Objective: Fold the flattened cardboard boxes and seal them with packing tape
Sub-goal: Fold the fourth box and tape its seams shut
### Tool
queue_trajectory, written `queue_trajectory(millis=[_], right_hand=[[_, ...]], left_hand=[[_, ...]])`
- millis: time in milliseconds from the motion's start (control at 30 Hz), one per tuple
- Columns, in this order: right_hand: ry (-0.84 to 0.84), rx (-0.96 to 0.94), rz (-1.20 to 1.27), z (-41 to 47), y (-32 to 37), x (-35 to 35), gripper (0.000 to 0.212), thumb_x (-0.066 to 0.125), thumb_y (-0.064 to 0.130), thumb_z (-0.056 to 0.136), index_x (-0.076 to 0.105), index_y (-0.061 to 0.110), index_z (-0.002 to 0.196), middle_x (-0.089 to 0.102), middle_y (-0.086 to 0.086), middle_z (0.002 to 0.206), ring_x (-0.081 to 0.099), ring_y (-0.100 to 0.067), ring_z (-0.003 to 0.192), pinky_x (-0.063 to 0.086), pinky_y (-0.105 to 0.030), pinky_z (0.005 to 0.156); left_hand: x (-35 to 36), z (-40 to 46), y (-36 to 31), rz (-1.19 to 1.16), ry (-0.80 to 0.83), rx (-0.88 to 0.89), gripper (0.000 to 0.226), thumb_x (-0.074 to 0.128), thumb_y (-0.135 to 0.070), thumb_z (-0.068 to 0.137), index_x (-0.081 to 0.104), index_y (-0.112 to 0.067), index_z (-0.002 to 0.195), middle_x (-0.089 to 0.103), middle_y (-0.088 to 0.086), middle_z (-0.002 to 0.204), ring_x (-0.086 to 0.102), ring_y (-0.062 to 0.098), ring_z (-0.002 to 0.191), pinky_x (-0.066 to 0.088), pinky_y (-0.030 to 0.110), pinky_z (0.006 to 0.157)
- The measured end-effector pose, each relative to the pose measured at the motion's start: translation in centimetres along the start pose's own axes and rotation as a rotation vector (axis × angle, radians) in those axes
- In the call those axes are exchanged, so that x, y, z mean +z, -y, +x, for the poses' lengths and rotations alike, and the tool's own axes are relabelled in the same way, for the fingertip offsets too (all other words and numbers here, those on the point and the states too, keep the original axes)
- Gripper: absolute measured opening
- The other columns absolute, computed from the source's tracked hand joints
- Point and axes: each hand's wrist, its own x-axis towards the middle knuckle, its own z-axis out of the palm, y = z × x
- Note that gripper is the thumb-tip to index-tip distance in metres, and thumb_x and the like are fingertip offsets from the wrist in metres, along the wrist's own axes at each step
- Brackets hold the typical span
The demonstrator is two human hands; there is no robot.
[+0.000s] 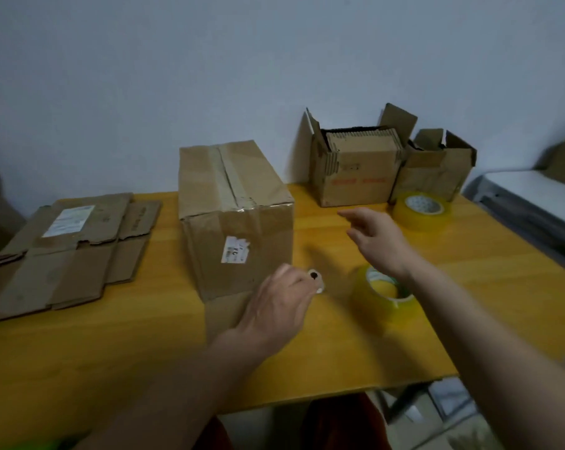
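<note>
Just near of the open right hand (377, 238) lies the yellow roll of packing tape (382, 289); the left hand (282, 298) pinches a small white object (315, 277) beside the taped brown cardboard box (237, 219).

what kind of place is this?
Probably a makeshift packing spot in a plain room: a yellow table against a bare wall, flattened boxes, a taped box, and tape rolls.

Taped box (235, 206) on table (112, 352); tape roll (383, 292) beside right hand (378, 238).
</note>
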Motion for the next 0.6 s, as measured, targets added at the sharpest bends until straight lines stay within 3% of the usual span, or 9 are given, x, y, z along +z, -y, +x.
queue_trajectory(millis=[67,133,200,267,333,433,600], right_hand=[[0.04,0.087,-0.019,-1.4,-2.3,-0.4,0.042,0.062,0.013,0.091,0.055,0.016,0.133,0.057,-0.007,0.131,0.056,-0.025,0.117,0.046,-0.03,0.093],[0.072,0.173,-0.068,-2.9,-4.4,-0.5,0.048,0.069,0.02,0.087,0.054,0.018,0.133,0.057,-0.005,0.131,0.056,-0.025,0.116,0.049,-0.03,0.086],[0.112,0.186,-0.175,-4.3,-6.1,-0.3,0.057,0.075,0.022,0.081,0.054,0.016,0.133,0.051,-0.006,0.138,0.044,-0.024,0.13,0.038,-0.031,0.101],[0.169,0.158,-0.329,-5.3,-7.1,0.2,0.063,0.078,0.026,0.077,0.053,0.015,0.133,0.039,-0.005,0.148,0.023,-0.024,0.142,0.022,-0.031,0.111],[0.187,0.133,-0.484,-6.0,-7.8,0.8,0.06,0.075,0.03,0.079,0.053,0.015,0.132,0.026,-0.003,0.155,0.004,-0.024,0.147,0.014,-0.033,0.115],[0.203,0.133,-0.637,-6.7,-8.2,1.8,0.047,0.067,0.027,0.085,0.054,0.015,0.129,0.009,-0.003,0.16,-0.008,-0.027,0.147,0.008,-0.04,0.119],[0.193,0.195,-0.489,-6.9,-8.0,2.3,0.038,0.062,0.021,0.09,0.053,0.019,0.127,0.003,0.007,0.161,-0.014,-0.024,0.147,0.004,-0.056,0.116]], left_hand=[[1.6,-0.1,-0.8,-0.103,0.101,-0.158,0.019,0.059,-0.002,0.091,0.072,-0.005,0.105,0.065,0.009,0.099,0.058,0.027,0.095,0.05,0.041,0.078],[3.2,0.4,-1.6,-0.201,0.159,-0.305,0.029,0.058,-0.002,0.092,0.066,-0.008,0.119,0.061,0.009,0.114,0.055,0.026,0.11,0.044,0.032,0.094],[4.7,1.3,-2.4,-0.289,0.236,-0.472,0.044,0.062,-0.006,0.092,0.053,-0.013,0.135,0.049,0.007,0.136,0.047,0.024,0.128,0.039,0.035,0.105],[6.0,2.0,-2.9,-0.384,0.304,-0.611,0.055,0.066,-0.009,0.09,0.046,-0.015,0.141,0.042,0.006,0.145,0.044,0.021,0.132,0.04,0.036,0.107],[7.2,2.6,-3.4,-0.488,0.312,-0.709,0.057,0.071,-0.01,0.086,0.049,-0.014,0.138,0.048,0.005,0.14,0.049,0.018,0.126,0.043,0.029,0.103],[8.7,2.9,-4.0,-0.556,0.265,-0.799,0.05,0.075,-0.011,0.082,0.058,-0.013,0.129,0.057,0.003,0.131,0.055,0.015,0.12,0.043,0.022,0.096],[9.4,3.2,-4.3,-0.668,0.058,-0.888,0.022,0.077,-0.009,0.08,0.071,-0.008,0.101,0.07,0.001,0.099,0.066,0.013,0.096,0.05,0.015,0.082]])
